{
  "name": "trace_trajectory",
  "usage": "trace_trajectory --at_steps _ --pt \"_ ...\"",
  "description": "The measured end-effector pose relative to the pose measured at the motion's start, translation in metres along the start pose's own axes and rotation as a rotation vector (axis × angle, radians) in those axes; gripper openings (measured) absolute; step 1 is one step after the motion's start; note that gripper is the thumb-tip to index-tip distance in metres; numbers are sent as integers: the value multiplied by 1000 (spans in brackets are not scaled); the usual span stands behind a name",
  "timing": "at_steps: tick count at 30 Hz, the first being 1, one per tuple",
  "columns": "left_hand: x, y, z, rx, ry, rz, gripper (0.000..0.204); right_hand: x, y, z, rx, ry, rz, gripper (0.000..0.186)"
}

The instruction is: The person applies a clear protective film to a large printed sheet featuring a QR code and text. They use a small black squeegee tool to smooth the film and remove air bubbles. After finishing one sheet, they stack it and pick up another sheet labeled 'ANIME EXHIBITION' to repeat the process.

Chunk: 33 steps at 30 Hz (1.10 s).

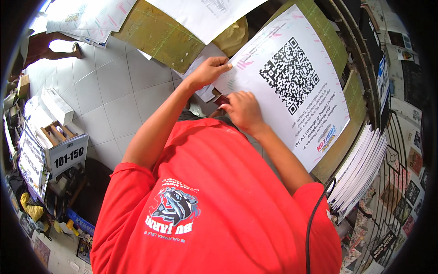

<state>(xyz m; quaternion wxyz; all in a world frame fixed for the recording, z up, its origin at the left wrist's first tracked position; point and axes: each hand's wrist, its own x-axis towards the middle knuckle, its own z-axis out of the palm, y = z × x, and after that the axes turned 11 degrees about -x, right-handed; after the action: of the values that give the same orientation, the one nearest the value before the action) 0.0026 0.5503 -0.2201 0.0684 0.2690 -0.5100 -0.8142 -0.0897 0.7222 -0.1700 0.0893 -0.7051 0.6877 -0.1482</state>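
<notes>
A large white printed sheet [328, 118] with a black square code and pink marks lies on an olive-green, scratched board [333, 45] at upper right. My left hand [207, 71] pinches the sheet's left edge near its upper corner. Just below it, my right hand [239, 110] is closed on a small dark red object [220, 100] at the sheet's lower-left edge; what it is, I cannot make out.
More white sheets [185, 16] lie on green board at the top. Stacked paper [356, 169] stands by a wire rack at right. Boxes [57, 102], signs and clutter line the left, beside a tiled floor [109, 86]. Another person's leg [59, 51] shows upper left.
</notes>
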Motion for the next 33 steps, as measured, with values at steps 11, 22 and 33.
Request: trace_trajectory --at_steps 11,22,33 --pt "-6 0 4 136 58 -8 28 46 361 -118 -461 192 631 40" --pt "-9 -3 9 158 159 -12 30 47 167 -37 -310 118 232 35" --pt "-41 -1 21 12 519 212 27 6 42 -6 23 150 -79 24"
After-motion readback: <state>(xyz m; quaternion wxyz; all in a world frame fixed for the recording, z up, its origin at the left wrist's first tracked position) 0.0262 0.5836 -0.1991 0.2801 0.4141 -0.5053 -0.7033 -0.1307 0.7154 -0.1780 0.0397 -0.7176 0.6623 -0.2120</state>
